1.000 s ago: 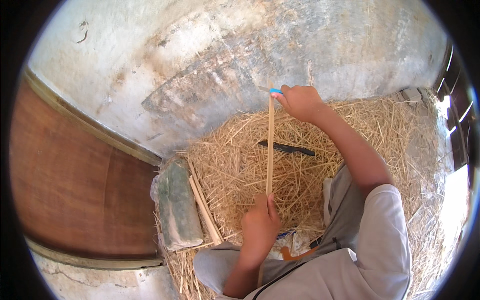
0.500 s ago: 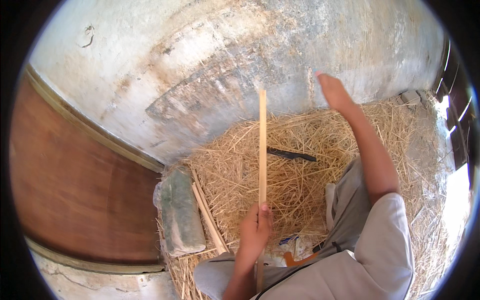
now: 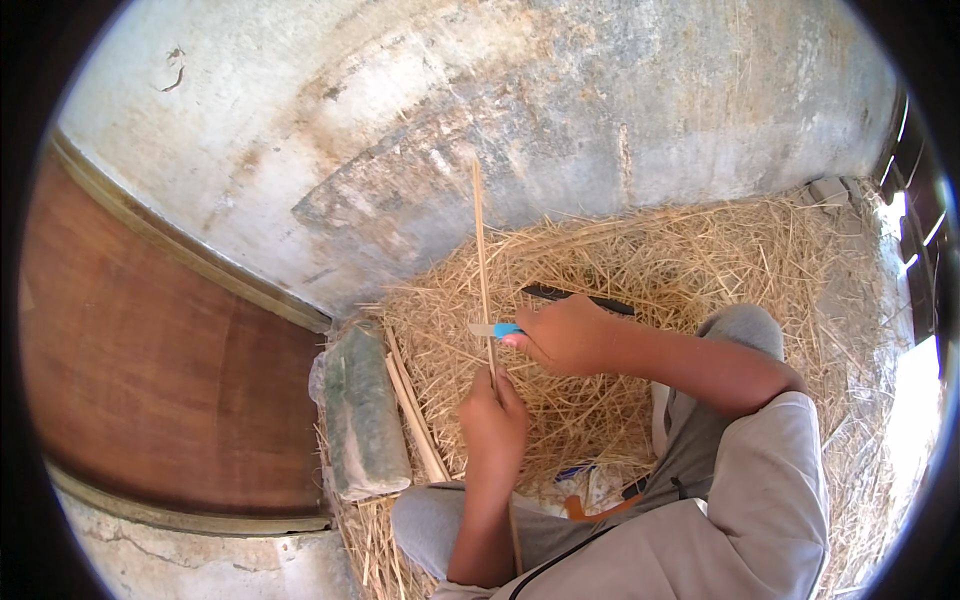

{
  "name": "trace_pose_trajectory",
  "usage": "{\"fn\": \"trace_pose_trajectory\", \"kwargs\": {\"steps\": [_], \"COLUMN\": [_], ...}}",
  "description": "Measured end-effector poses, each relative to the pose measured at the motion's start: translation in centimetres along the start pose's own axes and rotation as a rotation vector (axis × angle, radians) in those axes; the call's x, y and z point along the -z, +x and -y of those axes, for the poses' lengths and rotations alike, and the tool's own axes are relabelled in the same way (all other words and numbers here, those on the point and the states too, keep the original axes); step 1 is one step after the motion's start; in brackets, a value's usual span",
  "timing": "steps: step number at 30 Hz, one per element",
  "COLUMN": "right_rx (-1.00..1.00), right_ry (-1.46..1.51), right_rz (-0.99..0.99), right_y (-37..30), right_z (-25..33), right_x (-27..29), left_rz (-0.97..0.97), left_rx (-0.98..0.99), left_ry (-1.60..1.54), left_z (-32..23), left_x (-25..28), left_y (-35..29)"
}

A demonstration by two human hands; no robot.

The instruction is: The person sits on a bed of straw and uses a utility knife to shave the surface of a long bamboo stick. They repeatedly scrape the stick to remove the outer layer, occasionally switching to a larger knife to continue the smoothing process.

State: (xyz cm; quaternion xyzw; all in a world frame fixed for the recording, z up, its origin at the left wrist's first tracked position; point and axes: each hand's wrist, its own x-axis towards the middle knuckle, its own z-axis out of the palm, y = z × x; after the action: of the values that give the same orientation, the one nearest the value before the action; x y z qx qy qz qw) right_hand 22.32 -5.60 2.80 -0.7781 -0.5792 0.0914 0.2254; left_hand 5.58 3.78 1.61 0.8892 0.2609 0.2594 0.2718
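Note:
My left hand is closed around a long, thin pale strip of bamboo or wood, which stands upright before me with its lower end running down past my forearm. In my closed right hand is a small knife with a blue handle. Its short blade points left and meets or crosses the strip just above my left hand; whether it cuts in cannot be made out. Behind my right hand, a black, flat, long tool lies on the straw, partly hidden by the hand.
Straw covers the ground up to a stained wall. Left of me lie several pale strips beside a greenish wrapped block, near a brown wooden panel. An orange curved object and a blue item sit by my lap.
My right hand has come down and left from its raised place near the wall, bringing the knife to the strip. The strip has turned narrow-side toward me and shifted left with my left hand.

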Motion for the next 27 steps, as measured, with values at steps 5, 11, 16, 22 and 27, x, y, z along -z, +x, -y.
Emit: {"fn": "trace_pose_trajectory", "kwargs": {"steps": [5, 11, 16, 22, 27], "right_rx": [-0.181, -0.085, 0.095, 0.161, 0.151], "right_ry": [-0.038, -0.01, -0.054, -0.14, -0.179], "right_rz": [-0.067, -0.048, -0.043, -0.206, -0.245], "right_y": [1.6, 1.3, -0.3, 0.8, 1.5], "right_z": [-2.8, -4.1, -1.0, -1.8, -2.3], "right_x": [0.9, 1.7, -0.6, -1.4, -1.3], "left_rz": [0.089, 0.087, 0.028, 0.001, -0.007], "left_rx": [0.001, 0.024, -0.081, -0.094, -0.085], "left_ry": [0.054, 0.012, 0.056, 0.085, 0.091], "left_z": [-0.4, -1.3, -0.2, -0.3, -0.9], "left_x": [-0.5, -0.1, 0.4, 0.6, 0.6], "left_y": [-0.6, -1.6, -0.6, -0.2, 0.0]}}
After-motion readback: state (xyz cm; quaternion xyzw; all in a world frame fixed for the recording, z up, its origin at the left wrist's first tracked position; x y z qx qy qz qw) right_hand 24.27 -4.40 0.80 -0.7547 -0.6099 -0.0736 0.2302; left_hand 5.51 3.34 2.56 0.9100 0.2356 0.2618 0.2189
